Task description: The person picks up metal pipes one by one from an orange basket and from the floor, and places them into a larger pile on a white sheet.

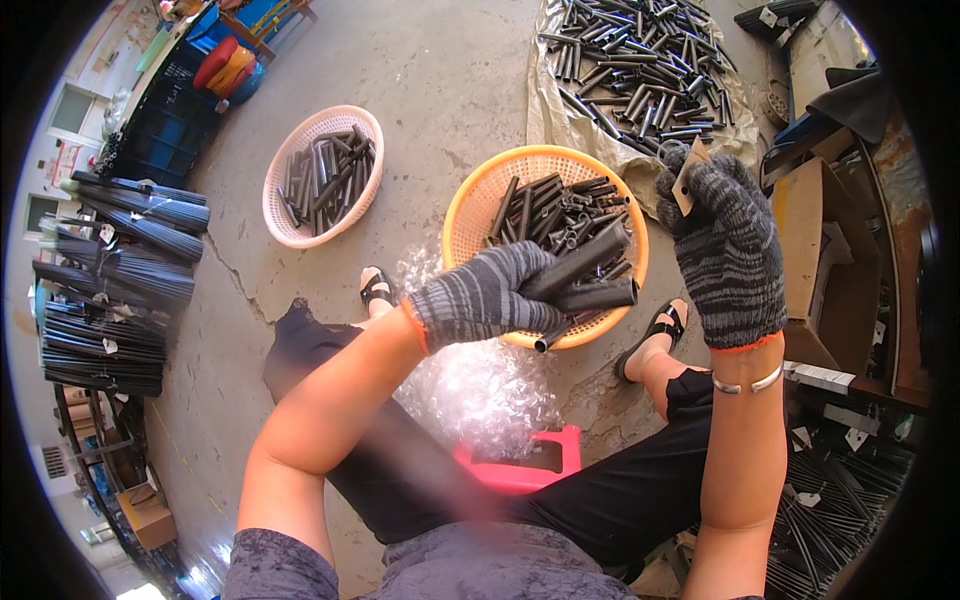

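My left hand (pixel 485 292), in a grey-striped knit glove, is closed around a few short dark tubes (pixel 582 262) over the near side of an orange plastic basket (pixel 458 205). More short black tubes (pixel 545 205) are heaped inside that basket. Up to the right, my right hand (pixel 732 245), gloved alike, pinches a small tan tag (pixel 686 182). A thin wire loop seems to stand out at the fingertips beside the tag. Its fingers partly hide the tag.
A pink basket (pixel 370 130) of similar tubes stands on the floor at left. Many tubes lie on a sheet (pixel 560 105) at the far right. A cardboard box (pixel 815 270) is beside my right arm. Clear plastic wrap (pixel 485 395) and a pink stool (pixel 520 472) are between my legs.
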The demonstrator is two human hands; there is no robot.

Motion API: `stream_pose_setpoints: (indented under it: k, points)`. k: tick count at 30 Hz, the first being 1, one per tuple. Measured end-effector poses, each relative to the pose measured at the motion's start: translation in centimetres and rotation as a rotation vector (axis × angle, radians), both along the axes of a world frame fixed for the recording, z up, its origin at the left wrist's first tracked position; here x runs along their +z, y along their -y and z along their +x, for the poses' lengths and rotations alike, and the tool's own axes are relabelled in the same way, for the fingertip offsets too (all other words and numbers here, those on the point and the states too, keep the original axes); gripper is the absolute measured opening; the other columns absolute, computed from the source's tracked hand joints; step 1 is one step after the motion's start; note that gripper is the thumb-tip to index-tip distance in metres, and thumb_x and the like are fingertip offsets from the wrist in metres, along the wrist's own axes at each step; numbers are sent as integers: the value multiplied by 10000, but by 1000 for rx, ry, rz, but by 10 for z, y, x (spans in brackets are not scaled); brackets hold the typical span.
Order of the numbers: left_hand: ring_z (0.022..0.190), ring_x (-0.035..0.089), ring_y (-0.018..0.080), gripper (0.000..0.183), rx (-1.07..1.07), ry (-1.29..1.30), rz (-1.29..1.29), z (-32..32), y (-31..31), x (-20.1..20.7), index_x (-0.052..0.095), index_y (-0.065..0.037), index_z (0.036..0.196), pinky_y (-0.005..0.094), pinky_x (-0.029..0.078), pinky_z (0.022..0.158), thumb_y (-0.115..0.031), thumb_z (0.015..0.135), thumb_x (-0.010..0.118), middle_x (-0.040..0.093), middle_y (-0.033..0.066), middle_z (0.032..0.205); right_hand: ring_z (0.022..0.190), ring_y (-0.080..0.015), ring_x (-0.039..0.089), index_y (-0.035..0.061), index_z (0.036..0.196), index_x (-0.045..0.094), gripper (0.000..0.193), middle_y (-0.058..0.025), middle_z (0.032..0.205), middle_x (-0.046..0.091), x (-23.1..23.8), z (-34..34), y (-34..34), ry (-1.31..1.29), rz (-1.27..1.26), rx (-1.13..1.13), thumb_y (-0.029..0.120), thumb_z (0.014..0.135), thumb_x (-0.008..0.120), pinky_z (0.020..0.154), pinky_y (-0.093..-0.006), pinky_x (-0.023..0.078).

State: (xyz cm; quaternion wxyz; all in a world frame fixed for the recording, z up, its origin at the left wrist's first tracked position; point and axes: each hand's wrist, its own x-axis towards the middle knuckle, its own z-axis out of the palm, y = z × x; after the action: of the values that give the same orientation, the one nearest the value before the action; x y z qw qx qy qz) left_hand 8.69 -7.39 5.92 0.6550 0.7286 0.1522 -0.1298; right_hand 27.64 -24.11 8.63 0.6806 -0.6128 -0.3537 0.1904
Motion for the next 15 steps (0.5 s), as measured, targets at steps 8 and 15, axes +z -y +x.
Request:
stream_pose_setpoints:
  k: [8, 15]
  points:
    - [951, 638, 192, 408, 481, 220, -505, -5, -16, 17, 585, -7, 1176, 308, 518, 834, -175, 824, 704, 656, 102, 1061, 920, -213, 642, -15, 1027, 618, 183, -115, 1008, 657, 12, -20, -10, -703, 127, 200, 70, 867, 637, 855, -328, 522]
    - [1011, 635, 239, 386, 659, 464, -768, -13, -27, 22, 557, 16, 1193, 354, 530, 889, -77, 839, 681, 639, 134, 1121, 874, -113, 582, 18, 898, 632, 114, -55, 1047, 629, 5, -64, -26, -508, -114, 429, 20, 804, 697, 803, -258, 479]
